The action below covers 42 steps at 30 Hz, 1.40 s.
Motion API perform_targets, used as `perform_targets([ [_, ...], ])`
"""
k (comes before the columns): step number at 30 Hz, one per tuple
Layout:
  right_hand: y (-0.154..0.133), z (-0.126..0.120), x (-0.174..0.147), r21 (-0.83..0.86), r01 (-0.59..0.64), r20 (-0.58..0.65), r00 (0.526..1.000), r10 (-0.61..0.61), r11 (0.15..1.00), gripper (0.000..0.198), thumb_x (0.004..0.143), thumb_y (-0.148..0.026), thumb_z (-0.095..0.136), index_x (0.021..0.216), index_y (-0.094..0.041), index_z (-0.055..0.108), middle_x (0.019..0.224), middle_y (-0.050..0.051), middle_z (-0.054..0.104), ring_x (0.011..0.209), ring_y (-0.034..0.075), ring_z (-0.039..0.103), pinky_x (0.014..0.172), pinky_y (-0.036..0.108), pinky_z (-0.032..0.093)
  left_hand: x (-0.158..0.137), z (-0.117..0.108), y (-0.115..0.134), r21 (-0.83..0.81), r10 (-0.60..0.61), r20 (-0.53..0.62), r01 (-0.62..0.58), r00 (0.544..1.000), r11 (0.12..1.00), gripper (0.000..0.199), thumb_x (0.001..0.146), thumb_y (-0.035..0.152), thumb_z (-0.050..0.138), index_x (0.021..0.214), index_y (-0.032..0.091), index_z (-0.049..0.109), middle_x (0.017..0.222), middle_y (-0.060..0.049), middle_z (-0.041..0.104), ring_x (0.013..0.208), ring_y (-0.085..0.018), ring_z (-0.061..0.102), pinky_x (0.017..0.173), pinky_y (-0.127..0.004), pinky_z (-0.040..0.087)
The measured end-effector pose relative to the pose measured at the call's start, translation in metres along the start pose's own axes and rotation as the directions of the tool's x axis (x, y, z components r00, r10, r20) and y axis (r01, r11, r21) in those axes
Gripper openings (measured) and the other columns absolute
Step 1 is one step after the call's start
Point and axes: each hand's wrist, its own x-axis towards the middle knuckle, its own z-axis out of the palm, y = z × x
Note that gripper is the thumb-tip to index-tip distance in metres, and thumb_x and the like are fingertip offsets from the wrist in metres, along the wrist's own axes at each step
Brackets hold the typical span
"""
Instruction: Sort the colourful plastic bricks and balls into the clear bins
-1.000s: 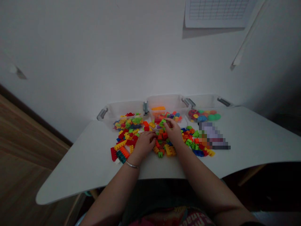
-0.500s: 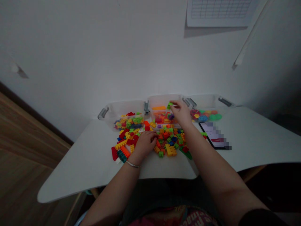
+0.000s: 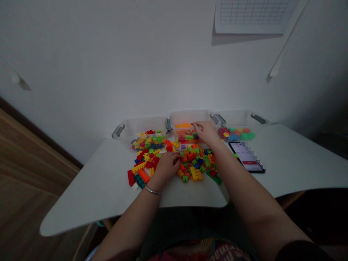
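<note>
My right hand (image 3: 207,133) is over the front of the middle clear plastic bin (image 3: 190,115), fingers extended and holding nothing that I can see. Inside that bin lie an orange block (image 3: 183,125), a light green block (image 3: 188,137) and some red and purple pieces. My left hand (image 3: 169,165) rests on the heap of toy building blocks, its fingers loosely stretched and nothing visible in them. Close to its fingertips are red, orange and green blocks. A large yellow block (image 3: 196,174) lies at the front of the heap.
The left clear bin (image 3: 145,125) holds multicoloured pieces; the right clear bin (image 3: 236,116) holds round and other coloured pieces. A phone (image 3: 246,156) lies on the white table (image 3: 293,159), right of the blocks. Behind the bins rises a wall with a printed sheet (image 3: 251,16).
My right hand has let go of a light green block, and a green block now shows inside the middle bin. The right hand sits slightly lower; the left has hardly moved.
</note>
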Motion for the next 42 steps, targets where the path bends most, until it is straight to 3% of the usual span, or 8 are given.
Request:
perform_targets([
  [3, 0.000, -0.005, -0.006, 0.212, 0.047, -0.149, 0.989, -0.016, 0.976, 0.030, 0.090, -0.026, 0.046, 0.101, -0.020, 0.073, 0.106, 0.006, 0.074, 0.102, 0.021, 0.066, 0.093, 0.036, 0.047, 0.000, 0.000, -0.001, 0.000, -0.003, -0.001, 0.003, 1.000, 1.000, 0.023, 0.086, 0.019, 0.053, 0.101, 0.019, 0.071, 0.115, -0.006, 0.070, 0.109, -0.022, 0.061, 0.102, -0.040, 0.045],
  [7, -0.009, -0.012, -0.028, 0.319, 0.077, -0.271, 0.962, 0.013, 0.945, 0.027, 0.089, -0.027, 0.047, 0.097, -0.021, 0.072, 0.102, 0.005, 0.074, 0.099, 0.021, 0.066, 0.092, 0.036, 0.048, 0.001, 0.001, 0.000, 0.004, -0.007, 0.003, 0.007, 1.000, 1.000, 0.023, 0.087, 0.020, 0.053, 0.101, 0.020, 0.071, 0.115, -0.005, 0.070, 0.109, -0.022, 0.061, 0.101, -0.041, 0.046],
  [11, -0.020, -0.006, -0.059, 0.253, 0.064, -0.139, 0.990, -0.029, 0.965, 0.026, 0.090, -0.026, 0.046, 0.099, -0.022, 0.070, 0.102, 0.005, 0.073, 0.097, 0.021, 0.065, 0.090, 0.036, 0.049, 0.002, 0.000, 0.004, 0.004, -0.001, 0.002, 0.001, 1.000, 1.000, 0.023, 0.086, 0.020, 0.052, 0.100, 0.020, 0.071, 0.115, -0.005, 0.070, 0.110, -0.022, 0.061, 0.102, -0.041, 0.045],
  [16, -0.028, 0.008, -0.094, -0.128, 0.137, 0.103, 0.987, -0.124, 0.982, 0.028, 0.092, -0.030, 0.051, 0.111, -0.021, 0.068, 0.108, 0.009, 0.071, 0.100, 0.027, 0.060, 0.093, 0.041, 0.041, 0.003, -0.003, 0.008, 0.011, 0.001, 0.000, -0.001, 1.000, 1.000, 0.023, 0.086, 0.019, 0.053, 0.098, 0.021, 0.071, 0.112, -0.005, 0.071, 0.107, -0.022, 0.062, 0.102, -0.041, 0.047],
  [20, -0.028, 0.010, -0.102, -0.257, 0.169, 0.147, 0.980, -0.134, 0.952, 0.033, 0.090, -0.036, 0.055, 0.118, -0.020, 0.066, 0.110, 0.011, 0.070, 0.100, 0.028, 0.057, 0.095, 0.041, 0.037, 0.002, -0.005, 0.010, 0.009, -0.003, -0.006, 0.003, 1.000, 1.000, 0.022, 0.086, 0.019, 0.053, 0.098, 0.021, 0.072, 0.113, -0.006, 0.071, 0.108, -0.022, 0.062, 0.103, -0.041, 0.046],
  [28, -0.024, 0.012, -0.096, -0.264, 0.115, 0.179, 0.981, -0.068, 0.958, 0.037, 0.083, -0.039, 0.066, 0.114, -0.018, 0.067, 0.111, 0.011, 0.068, 0.102, 0.029, 0.057, 0.093, 0.041, 0.039, 0.002, -0.004, 0.007, 0.012, 0.006, 0.002, -0.006, 1.000, 1.000, 0.023, 0.086, 0.019, 0.052, 0.100, 0.020, 0.071, 0.114, -0.006, 0.071, 0.108, -0.022, 0.061, 0.102, -0.041, 0.046],
  [37, -0.015, 0.018, -0.091, -0.174, 0.144, 0.233, 0.967, -0.101, 0.974, 0.023, 0.080, -0.027, 0.069, 0.102, -0.021, 0.069, 0.111, 0.008, 0.068, 0.104, 0.027, 0.058, 0.094, 0.040, 0.042, 0.001, -0.007, 0.010, 0.011, -0.008, 0.004, 0.008, 1.000, 1.000, 0.022, 0.086, 0.019, 0.053, 0.099, 0.020, 0.071, 0.113, -0.005, 0.071, 0.108, -0.022, 0.062, 0.101, -0.040, 0.047],
  [42, -0.015, 0.018, -0.089, -0.156, 0.120, 0.231, 0.969, -0.081, 0.980, 0.017, 0.078, -0.021, 0.069, 0.095, -0.019, 0.066, 0.101, 0.009, 0.069, 0.100, 0.026, 0.059, 0.090, 0.038, 0.044, 0.001, -0.004, 0.008, 0.017, -0.008, -0.006, 0.008, 1.000, 1.000, 0.022, 0.086, 0.019, 0.053, 0.099, 0.021, 0.071, 0.113, -0.005, 0.071, 0.107, -0.022, 0.062, 0.100, -0.041, 0.047],
])
